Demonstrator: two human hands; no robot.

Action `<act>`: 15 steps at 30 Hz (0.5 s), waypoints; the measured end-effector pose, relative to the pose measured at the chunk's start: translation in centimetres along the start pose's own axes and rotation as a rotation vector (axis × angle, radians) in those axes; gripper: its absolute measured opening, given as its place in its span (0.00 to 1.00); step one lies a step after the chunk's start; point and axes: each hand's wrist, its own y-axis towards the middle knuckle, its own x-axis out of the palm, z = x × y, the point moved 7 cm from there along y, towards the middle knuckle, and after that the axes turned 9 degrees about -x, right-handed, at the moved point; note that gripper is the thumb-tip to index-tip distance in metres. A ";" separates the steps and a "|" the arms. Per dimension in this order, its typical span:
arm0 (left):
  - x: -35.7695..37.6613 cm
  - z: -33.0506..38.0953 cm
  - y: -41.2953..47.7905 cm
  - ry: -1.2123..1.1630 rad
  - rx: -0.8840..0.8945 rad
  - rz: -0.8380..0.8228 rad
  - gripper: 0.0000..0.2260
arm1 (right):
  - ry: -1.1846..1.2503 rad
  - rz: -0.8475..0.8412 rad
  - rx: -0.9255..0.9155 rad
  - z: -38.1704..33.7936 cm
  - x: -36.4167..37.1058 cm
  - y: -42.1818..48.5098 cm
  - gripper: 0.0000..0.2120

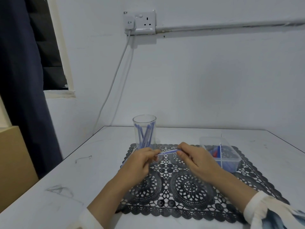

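Observation:
A blue pen (167, 153) is held level above the black lace mat (184, 192), between both hands. My left hand (139, 164) pinches its left end and my right hand (196, 160) pinches its right end. Behind my left hand stands a clear plastic cup (144, 129) with several blue pens upright in it. At the right lies a clear divided plastic box (221, 152) that holds blue and red pieces.
The white table (66, 187) bears grey scuff marks at the left. A wall socket (140, 22) with a plugged-in charger and a hanging white cable (115, 76) is on the wall behind. A dark curtain (21, 80) and a cardboard box (14, 156) stand at the left.

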 end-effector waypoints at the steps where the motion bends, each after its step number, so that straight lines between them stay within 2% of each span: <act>1: -0.2 0.0 0.0 0.021 0.010 0.027 0.22 | -0.015 -0.012 -0.014 -0.1 0.1 0.0 0.12; 6: -1.0 -0.3 -0.3 0.054 0.118 0.184 0.24 | -0.009 -0.035 0.048 -0.7 0.5 0.2 0.17; 11: -2.0 -0.2 -0.5 0.087 0.197 0.315 0.28 | 0.451 0.009 0.399 -1.3 1.2 0.3 0.23; 15: -2.6 0.4 -0.7 0.128 0.260 0.355 0.26 | 0.728 0.087 0.547 -2.1 1.6 0.2 0.23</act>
